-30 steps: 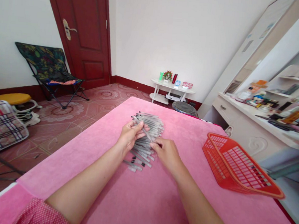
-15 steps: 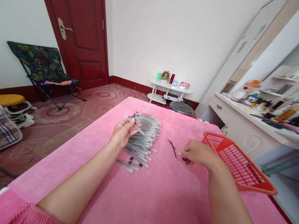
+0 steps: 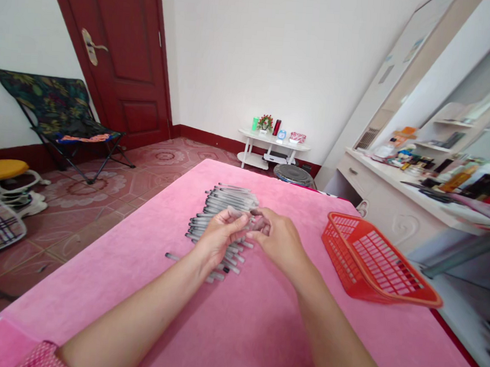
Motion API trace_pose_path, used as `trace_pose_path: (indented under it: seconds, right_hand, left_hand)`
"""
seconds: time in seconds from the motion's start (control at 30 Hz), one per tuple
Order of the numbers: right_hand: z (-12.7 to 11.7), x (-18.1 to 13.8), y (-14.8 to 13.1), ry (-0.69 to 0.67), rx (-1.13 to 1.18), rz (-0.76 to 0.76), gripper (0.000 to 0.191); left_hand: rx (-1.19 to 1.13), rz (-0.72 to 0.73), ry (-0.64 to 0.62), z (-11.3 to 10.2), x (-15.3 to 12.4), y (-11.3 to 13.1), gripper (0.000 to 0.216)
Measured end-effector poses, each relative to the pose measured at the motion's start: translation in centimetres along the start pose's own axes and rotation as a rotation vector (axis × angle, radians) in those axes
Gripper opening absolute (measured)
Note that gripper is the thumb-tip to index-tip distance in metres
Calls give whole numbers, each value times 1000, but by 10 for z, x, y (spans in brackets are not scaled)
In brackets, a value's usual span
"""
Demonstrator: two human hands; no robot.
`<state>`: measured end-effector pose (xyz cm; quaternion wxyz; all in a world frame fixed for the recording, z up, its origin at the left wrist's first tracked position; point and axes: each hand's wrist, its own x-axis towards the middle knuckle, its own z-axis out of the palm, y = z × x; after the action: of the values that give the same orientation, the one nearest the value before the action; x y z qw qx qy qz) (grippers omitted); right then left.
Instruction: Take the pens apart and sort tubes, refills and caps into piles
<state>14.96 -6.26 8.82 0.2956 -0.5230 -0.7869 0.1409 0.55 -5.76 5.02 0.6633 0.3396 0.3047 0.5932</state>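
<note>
A heap of several grey translucent pen barrels (image 3: pixel 222 204) lies on the pink cloth (image 3: pixel 259 320) in front of me. My left hand (image 3: pixel 219 235) is closed round one grey pen barrel (image 3: pixel 238 212) held just above the heap. My right hand (image 3: pixel 278 240) meets it from the right, fingertips pinched at the barrel's end. What the right fingers pinch is hidden and blurred. One loose barrel (image 3: pixel 172 256) lies apart at the heap's left.
A red plastic basket (image 3: pixel 374 261) sits tilted on the cloth to the right. Beyond stand a white dresser (image 3: pixel 396 201) with bottles, a small white table (image 3: pixel 273 146), a folding chair (image 3: pixel 59 118) and a dark red door (image 3: pixel 111 54).
My right hand came back from beside the basket to the left hand. The thin dark piece it held out half a second ago is no longer visible. The view shifted right.
</note>
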Motion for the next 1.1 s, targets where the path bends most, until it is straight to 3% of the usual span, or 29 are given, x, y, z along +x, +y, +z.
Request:
trace_pose_path:
  seconds: [0.2, 0.33, 0.47, 0.57, 0.67, 0.73, 0.8, 0.93, 1.1]
  right_hand:
    - [-4, 0, -6, 58, -125, -49, 24]
    - [-23, 1, -1, 50, -176, 5, 24]
    - [-79, -3, 34, 226, -365, 255, 28]
    - [-123, -14, 74, 295, -556, 593, 28]
    - [-142, -23, 107, 209, -596, 900, 33]
    - [-140, -25, 118, 149, -581, 955, 34]
    - [-131, -22, 116, 155, -579, 880, 35]
    - [-109, -8, 89, 230, -462, 533, 31]
    - [-55, 2, 29, -35, -144, 192, 20]
  left_hand:
    - [33, -76, -63, 5, -5, -4, 27]
    - [189, -88, -99, 5, -6, 1, 36]
    - [438, -68, -82, -2, 0, 19, 42]
    - [779, -6, -75, -18, 11, 33, 35]
    - [1129, 62, -205, -42, 21, 41, 21]
    - [1315, 25, -331, -56, 24, 45, 19]
    - [1479, -33, -416, -64, 24, 48, 19]
    - [1749, -86, -434, -58, 17, 52, 22]
    - [1932, -34, -408, -41, 9, 52, 27]
